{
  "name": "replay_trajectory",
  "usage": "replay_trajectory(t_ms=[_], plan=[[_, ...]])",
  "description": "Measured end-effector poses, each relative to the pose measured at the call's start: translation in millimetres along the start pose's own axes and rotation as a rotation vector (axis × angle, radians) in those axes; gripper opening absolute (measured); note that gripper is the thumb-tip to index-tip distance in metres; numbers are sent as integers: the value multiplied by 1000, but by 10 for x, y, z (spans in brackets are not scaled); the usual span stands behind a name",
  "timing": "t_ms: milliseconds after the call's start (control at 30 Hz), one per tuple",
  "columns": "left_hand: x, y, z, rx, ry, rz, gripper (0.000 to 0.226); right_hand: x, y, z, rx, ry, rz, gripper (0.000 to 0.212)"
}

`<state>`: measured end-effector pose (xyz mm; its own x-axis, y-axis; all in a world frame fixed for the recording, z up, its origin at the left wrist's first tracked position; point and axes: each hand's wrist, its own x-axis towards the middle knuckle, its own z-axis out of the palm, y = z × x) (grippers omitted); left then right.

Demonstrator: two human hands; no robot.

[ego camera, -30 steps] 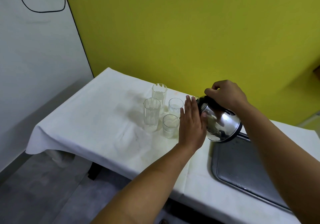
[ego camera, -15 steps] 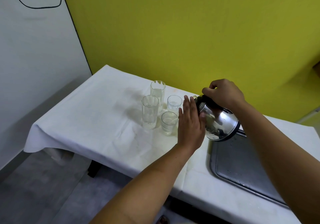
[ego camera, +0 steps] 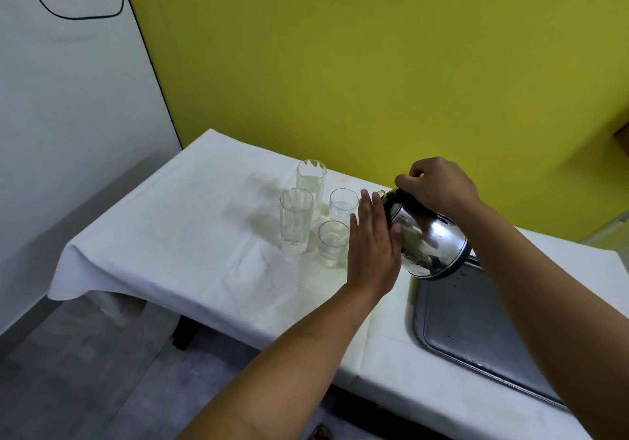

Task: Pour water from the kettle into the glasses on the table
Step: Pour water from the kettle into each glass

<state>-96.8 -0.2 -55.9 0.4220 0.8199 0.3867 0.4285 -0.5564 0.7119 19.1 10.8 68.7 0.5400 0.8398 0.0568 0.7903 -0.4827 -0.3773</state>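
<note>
Kettle (ego camera: 429, 235) held tilted above the desk (ego camera: 190, 235), spout toward the four glasses (ego camera: 335, 208), just right of them. Right hand (ego camera: 439, 186) wraps the handle; left hand (ego camera: 372, 245) lies flat, fingers spread, against the kettle's side. Advice: tip slowly over the nearest short glass (ego camera: 333, 243), left palm steadying, and stop before the rim.

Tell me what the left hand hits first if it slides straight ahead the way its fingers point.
The left hand lies flat against the kettle, fingers pointing away toward the yellow wall. Straight ahead it would likely brush the far short glass just left of its fingertips; depth is unclear, so it might pass it.
</note>
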Motion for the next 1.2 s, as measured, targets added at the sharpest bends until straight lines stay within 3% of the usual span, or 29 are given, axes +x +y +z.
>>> replay_trajectory(t_ms=[700,1200], plan=[[-30,-16,-29,7,-3,34,67,-88,6,-10,25,15,27,27],[80,38,-81,89,-14,170,62,-167,222,-71,318,86,96,30]])
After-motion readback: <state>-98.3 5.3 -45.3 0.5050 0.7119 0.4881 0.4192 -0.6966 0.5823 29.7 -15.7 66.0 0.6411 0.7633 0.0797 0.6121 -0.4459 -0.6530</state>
